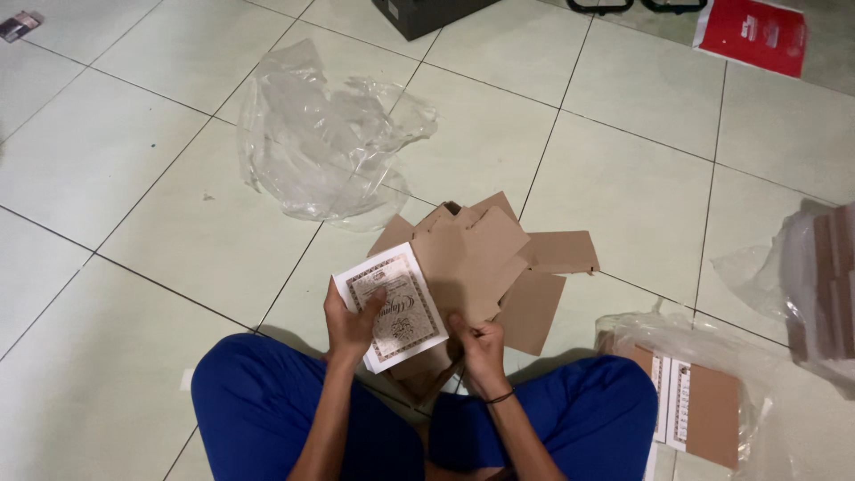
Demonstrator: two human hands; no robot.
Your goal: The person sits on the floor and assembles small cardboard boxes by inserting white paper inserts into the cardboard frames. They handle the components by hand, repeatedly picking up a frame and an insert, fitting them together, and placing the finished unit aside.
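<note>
Between the two blue knees, both hands are holding one flat box [445,285] made of brown card. The left hand [352,325] is pinching the box's white panel [392,307], with the thumb lying on top of its printed face and the fingers going underneath. The right hand [481,343] is curling shut on the box's near edge, just right of the white panel, and a dark band is sitting on that wrist.

The box is reaching away from the hands, up and to the right, so its long way is running from the lap out toward the far right. The white panel is lying at the left end of the box, tilting a little, and the brown flaps [552,254] are sticking out at the far end. The left hand is lying closer to the white panel. The right hand is lying closer to the brown part, but the far flaps are sitting well apart from both hands.

Far from the box, up and to the left, a crumpled clear bag [321,142] is lying on the pale floor tiles [134,178]. Right of the box, by the right knee, a stack [695,405] of more flat boxes is sitting in clear wrap. Farther right of the box, another wrapped bundle [824,285] is showing at the edge. Far past the box, a red packet [753,34] and a dark case [427,13] are lying on the floor.
</note>
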